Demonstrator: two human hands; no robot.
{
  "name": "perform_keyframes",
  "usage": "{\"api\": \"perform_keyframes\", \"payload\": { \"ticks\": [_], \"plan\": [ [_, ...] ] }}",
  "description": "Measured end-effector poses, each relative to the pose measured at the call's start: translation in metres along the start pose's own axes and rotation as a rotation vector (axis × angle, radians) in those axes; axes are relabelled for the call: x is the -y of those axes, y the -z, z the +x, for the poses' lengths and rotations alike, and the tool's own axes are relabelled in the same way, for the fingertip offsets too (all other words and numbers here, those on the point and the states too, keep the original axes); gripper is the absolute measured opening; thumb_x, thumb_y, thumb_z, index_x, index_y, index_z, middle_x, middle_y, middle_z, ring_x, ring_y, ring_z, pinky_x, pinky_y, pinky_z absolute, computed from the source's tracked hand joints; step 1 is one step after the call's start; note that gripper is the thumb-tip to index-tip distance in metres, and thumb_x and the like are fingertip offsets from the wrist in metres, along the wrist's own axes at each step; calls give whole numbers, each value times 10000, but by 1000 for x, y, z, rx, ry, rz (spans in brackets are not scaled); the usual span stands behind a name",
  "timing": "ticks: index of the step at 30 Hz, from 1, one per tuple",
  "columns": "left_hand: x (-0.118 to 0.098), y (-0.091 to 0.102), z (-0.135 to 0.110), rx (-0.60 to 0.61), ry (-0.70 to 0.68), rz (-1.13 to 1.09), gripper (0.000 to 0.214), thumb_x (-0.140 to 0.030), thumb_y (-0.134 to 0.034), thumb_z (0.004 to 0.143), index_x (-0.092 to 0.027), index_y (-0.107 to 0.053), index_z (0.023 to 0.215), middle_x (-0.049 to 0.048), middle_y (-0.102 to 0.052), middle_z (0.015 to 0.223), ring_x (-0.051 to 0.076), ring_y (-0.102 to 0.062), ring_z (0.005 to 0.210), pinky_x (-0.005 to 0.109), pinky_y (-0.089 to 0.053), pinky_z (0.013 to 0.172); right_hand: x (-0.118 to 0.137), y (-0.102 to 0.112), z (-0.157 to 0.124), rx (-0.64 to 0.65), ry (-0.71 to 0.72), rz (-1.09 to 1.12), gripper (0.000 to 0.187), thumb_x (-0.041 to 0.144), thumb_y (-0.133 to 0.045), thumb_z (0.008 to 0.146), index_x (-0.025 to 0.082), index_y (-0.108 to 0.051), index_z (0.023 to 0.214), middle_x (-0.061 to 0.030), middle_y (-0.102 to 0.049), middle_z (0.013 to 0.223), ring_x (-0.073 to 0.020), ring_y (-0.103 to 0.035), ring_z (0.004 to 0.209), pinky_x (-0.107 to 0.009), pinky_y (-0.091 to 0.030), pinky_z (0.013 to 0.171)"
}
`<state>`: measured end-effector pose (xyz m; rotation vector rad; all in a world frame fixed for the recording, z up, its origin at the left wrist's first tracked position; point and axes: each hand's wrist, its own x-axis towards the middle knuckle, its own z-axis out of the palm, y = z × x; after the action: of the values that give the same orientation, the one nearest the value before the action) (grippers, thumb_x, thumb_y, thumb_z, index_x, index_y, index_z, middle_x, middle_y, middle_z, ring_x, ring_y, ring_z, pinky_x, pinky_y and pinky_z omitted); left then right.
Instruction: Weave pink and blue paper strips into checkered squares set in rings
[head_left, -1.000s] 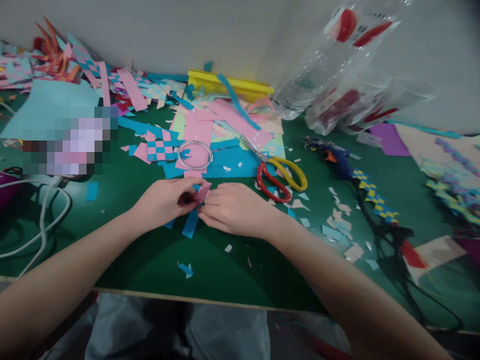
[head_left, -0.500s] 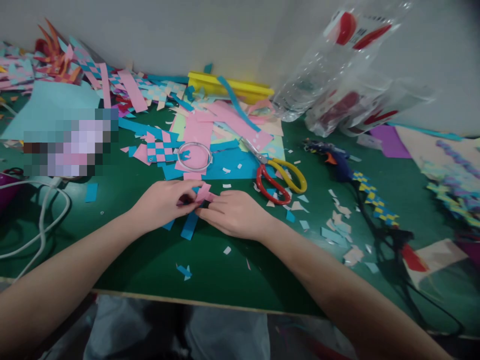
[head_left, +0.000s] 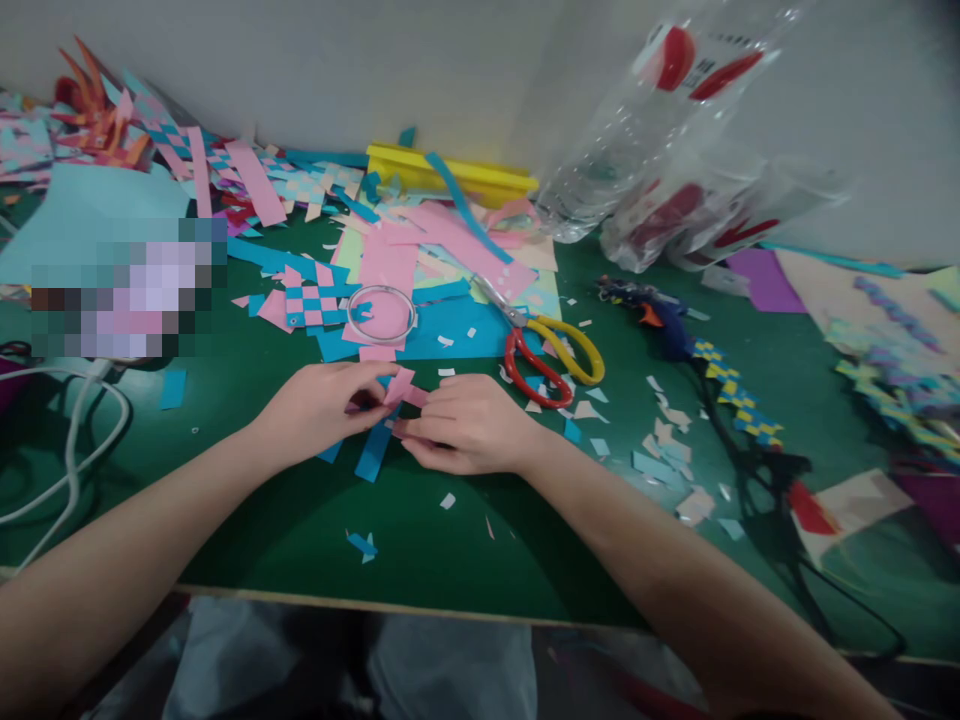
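Note:
Low over the green table, my left hand is closed in a pinch on pink and blue paper strips that cross one another. Blue strip ends stick out below its fingers. My right hand faces it from the right, with its closed fingertips at the free end of the pink strip; the exact grip is partly hidden. Just beyond my hands are a clear ring-shaped object, a pink-and-blue woven paper piece and scissors with one red and one yellow handle.
Paper scraps litter the green table. At the back stand plastic-wrapped cups and a yellow folded piece. A white cable and a pixelated object lie left; a blue-and-yellow woven strip lies right.
The right fingers have drawn slightly away from the left ones, showing a little more of the pink strip between them. The whole view has shifted slightly.

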<state>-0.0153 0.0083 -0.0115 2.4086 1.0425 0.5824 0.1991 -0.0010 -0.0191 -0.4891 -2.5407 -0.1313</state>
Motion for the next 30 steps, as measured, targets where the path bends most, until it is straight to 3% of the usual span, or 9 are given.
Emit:
{"api": "perform_keyframes", "payload": {
  "ticks": [2,7,15,21,26,30],
  "plan": [
    [0,0,0,-3,-5,7,349,-249,-619,831,-224,-577,1176,-46,-721,838,108,-633,732,186,-440,629,1,1,1,-23,-8,10,233,270,-532,869,191,-669,699,51,-634,530,-82,-487,460,-264,-304,489],
    [1,-1,0,4,-16,22,315,-248,-608,838,-213,-583,1150,-44,-722,832,106,-638,729,190,-445,635,2,0,0,4,-16,29,183,284,-543,862,172,-687,884,27,-688,635,-96,-557,545,-261,-352,527],
    [2,-2,-1,-13,-33,30,310,-236,-620,835,-205,-582,1141,-34,-720,831,110,-637,722,191,-448,632,3,-1,1,8,23,6,161,235,-540,861,163,-680,892,29,-685,641,-101,-572,565,-266,-352,515],
    [1,0,-2,-2,-40,27,336,-230,-606,852,-222,-558,1184,-37,-710,848,108,-637,771,183,-443,625,1,-1,-1,-84,-51,5,130,196,-541,848,178,-668,826,28,-677,628,-93,-547,554,-251,-364,534],
    [-4,4,-5,14,-102,83,383,-273,-593,871,-166,-507,1229,3,-706,908,146,-626,895,235,-483,750,-3,-3,-4,-2,-6,15,168,241,-538,876,180,-666,787,17,-690,678,-106,-558,592,-262,-363,554],
    [-14,7,-8,-123,-193,176,267,-267,-565,886,-166,-549,1132,19,-678,860,140,-622,838,217,-477,680,-4,-2,-4,101,-14,1,265,272,-472,921,184,-673,772,2,-680,667,-113,-554,606,-265,-341,561]
  ]
}}
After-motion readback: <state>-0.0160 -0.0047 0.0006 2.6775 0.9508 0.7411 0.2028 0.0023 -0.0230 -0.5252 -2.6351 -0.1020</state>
